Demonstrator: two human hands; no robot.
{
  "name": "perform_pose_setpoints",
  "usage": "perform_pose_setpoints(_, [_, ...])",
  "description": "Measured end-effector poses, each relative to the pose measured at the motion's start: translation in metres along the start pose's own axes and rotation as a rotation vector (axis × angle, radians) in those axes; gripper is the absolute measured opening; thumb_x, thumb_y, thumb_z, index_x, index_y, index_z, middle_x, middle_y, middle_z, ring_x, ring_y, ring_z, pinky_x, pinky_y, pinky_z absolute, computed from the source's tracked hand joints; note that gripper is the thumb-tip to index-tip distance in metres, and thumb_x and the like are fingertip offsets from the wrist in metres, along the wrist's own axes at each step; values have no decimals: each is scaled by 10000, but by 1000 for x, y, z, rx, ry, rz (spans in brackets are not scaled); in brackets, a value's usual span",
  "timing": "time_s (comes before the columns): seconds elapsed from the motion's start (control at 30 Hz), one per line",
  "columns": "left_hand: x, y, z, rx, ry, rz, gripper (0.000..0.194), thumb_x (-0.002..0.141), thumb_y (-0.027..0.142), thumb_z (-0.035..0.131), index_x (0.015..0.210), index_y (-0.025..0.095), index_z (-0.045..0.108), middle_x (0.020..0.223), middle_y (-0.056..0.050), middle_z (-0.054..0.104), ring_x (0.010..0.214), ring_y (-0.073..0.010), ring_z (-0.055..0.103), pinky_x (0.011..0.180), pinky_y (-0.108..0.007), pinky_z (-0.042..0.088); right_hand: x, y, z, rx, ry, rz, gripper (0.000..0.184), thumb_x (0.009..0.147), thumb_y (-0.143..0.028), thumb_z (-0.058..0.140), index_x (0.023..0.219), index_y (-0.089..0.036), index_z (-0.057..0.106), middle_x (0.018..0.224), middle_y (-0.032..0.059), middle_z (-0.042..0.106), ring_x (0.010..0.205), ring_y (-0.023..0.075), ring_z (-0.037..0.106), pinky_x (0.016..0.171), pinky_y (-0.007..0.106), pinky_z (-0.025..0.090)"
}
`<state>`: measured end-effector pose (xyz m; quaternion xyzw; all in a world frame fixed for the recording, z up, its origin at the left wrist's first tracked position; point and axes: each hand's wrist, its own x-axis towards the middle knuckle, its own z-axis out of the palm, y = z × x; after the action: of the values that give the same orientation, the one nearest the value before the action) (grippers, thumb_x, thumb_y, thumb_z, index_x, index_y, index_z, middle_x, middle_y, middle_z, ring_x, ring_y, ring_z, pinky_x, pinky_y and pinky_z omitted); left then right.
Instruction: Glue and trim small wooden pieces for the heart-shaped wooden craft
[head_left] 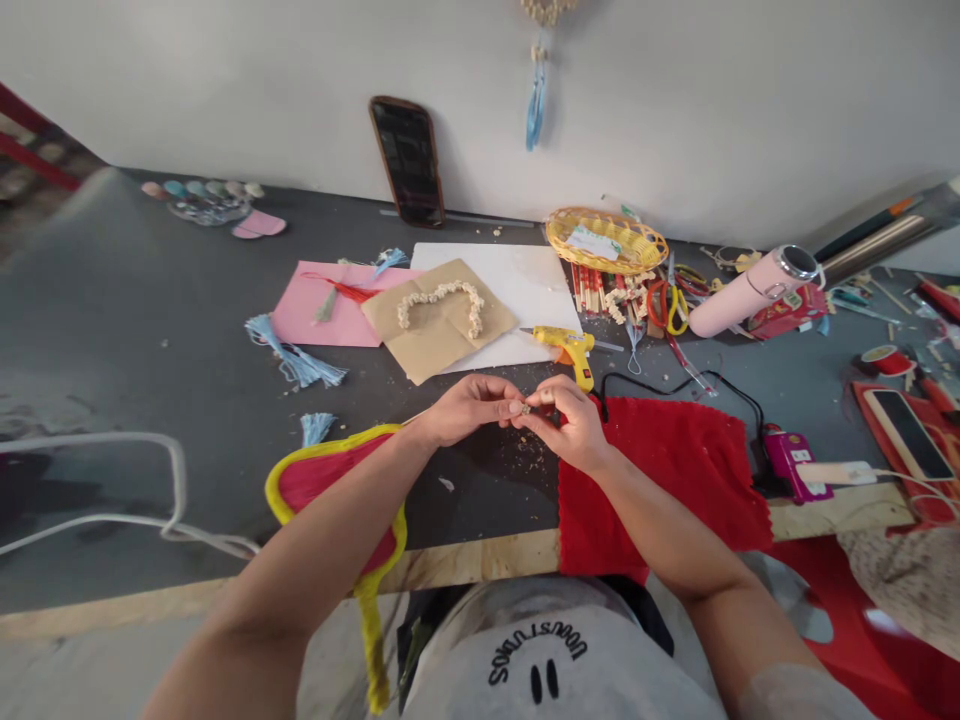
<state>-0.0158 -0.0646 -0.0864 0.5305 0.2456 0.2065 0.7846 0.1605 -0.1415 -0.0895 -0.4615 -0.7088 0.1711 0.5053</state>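
Grip of left hand (pixel 474 408) and right hand (pixel 571 424), both pinched around tiny piece (pixel 526 408).

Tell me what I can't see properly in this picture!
All in the head view:
Small piece: too tiny, partly covered by the left hand and right hand.
Yellow-edged pink shape: middle hidden behind the left forearm.
Hanging ornament: its top is cut off by the upper edge.

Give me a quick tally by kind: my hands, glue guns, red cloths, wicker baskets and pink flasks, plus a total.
Hands: 2 (left hand, right hand)
Glue gun: 1
Red cloth: 1
Wicker basket: 1
Pink flask: 1
Total: 6
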Motion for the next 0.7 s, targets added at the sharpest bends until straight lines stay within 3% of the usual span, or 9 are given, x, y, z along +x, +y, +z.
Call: perform_pose_setpoints(0.7, [-1,-4,-2,-55,-36,5,320,741,404,780,779,88,737,636,-59,686,566,-86,555,547,-194,406,-2,-2,1,59,-6,2,92,879,-242,649,964,-208,638,934,56,596,770,125,611,634,242,551])
